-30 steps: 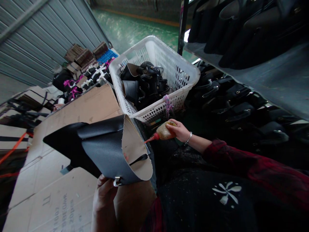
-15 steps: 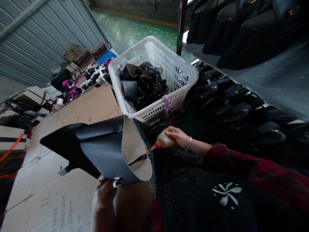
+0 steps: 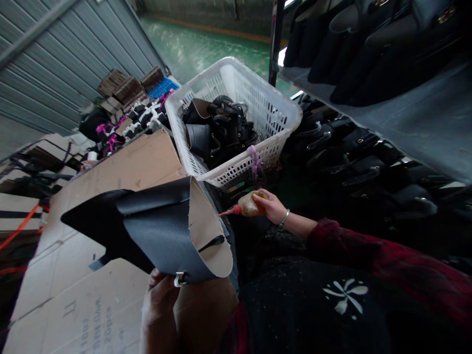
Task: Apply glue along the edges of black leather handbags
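Note:
In my right hand (image 3: 272, 206) is a squeeze bottle (image 3: 250, 203) with a red nozzle and a cloudy yellowish body. Its tip points left, close to the upper edge of the open end of a black bag body (image 3: 158, 231), apart from it as far as I can see. The bag body is curved, beige inside, with a small metal clasp (image 3: 179, 279) at its lower edge and a dark strap inside. My left hand (image 3: 160, 300) supports it from below, beside the clasp; some of those fingers are hidden behind the material.
Cardboard (image 3: 73, 275) covers the table under the bag body. Behind it stands a white plastic basket (image 3: 283, 123) with black bag parts in it. Racks of black bags fill the right side, with a grey shelf (image 3: 413, 113). Bundled pieces (image 3: 143, 115) lie at the far left.
My right hand has raised the bottle and moved it slightly left, so the nozzle went from the middle of the bag's opening to near its upper edge. My left hand has barely moved.

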`<state>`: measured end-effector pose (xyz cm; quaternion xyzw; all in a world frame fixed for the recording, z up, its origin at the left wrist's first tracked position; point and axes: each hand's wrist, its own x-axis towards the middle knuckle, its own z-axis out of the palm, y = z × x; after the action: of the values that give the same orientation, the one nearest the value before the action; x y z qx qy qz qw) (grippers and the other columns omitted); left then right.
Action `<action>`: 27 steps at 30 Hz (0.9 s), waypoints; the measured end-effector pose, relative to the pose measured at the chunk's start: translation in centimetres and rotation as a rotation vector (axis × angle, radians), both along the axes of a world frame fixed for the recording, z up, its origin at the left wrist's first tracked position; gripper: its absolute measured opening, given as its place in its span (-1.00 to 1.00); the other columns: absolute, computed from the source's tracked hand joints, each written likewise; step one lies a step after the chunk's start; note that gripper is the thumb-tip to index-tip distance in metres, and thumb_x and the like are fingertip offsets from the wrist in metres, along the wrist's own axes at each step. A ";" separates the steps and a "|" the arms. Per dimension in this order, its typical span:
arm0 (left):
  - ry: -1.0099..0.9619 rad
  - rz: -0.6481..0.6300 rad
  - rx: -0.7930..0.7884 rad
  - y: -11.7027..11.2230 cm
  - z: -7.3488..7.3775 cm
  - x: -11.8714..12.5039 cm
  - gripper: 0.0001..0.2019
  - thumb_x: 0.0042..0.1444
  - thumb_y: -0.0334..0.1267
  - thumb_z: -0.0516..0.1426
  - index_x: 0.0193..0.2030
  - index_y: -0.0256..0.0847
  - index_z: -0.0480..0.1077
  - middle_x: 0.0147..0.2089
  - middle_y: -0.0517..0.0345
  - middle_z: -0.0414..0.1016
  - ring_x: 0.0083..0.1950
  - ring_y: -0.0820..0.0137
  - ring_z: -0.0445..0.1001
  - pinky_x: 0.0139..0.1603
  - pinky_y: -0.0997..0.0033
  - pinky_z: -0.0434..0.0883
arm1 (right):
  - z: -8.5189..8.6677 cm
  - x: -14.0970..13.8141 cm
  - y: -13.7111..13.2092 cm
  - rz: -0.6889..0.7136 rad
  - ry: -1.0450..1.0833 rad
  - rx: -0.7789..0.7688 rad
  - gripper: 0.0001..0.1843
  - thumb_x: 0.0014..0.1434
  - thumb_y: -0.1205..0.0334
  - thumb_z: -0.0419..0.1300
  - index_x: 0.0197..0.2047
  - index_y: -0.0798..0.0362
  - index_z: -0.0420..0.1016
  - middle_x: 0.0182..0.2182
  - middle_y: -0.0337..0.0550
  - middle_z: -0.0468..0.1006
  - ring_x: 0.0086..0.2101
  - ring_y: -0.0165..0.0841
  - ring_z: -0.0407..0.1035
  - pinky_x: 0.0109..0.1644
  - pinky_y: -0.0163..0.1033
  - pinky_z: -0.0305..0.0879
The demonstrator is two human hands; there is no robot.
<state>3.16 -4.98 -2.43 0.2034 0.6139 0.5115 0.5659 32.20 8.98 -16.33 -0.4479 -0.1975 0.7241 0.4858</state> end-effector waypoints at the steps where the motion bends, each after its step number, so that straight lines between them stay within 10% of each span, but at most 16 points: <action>1: -0.002 0.004 0.002 0.1 0.1 0.1 -0.84 -0.38 -0.36 0.35 -0.55 -0.12 0.51 -0.56 0.16 0.48 -0.36 0.17 0.54 -0.11 0.02 0.49 | -0.1 -0.1 0.0 -0.001 0.006 0.002 -0.48 -0.32 -0.09 0.46 -0.38 0.03 0.39 -0.48 -0.29 0.45 -0.45 -0.39 0.33 -0.31 -0.23 0.27; 27: 0.004 0.074 -0.015 -0.4 -0.3 -0.1 -0.81 -0.39 -0.41 0.33 -0.53 -0.10 0.53 -0.56 0.19 0.48 -0.40 0.20 0.53 -0.11 -0.01 0.47 | -0.2 0.8 -1.7 0.167 0.075 -0.092 -0.53 -0.31 -0.01 0.49 -0.41 0.04 0.44 -0.50 -0.24 0.49 -0.48 -0.35 0.40 -0.36 -0.21 0.35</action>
<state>3.04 -5.36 -2.75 0.1773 0.6259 0.5269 0.5469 32.99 7.25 -16.52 -0.4241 -0.1823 0.7868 0.4097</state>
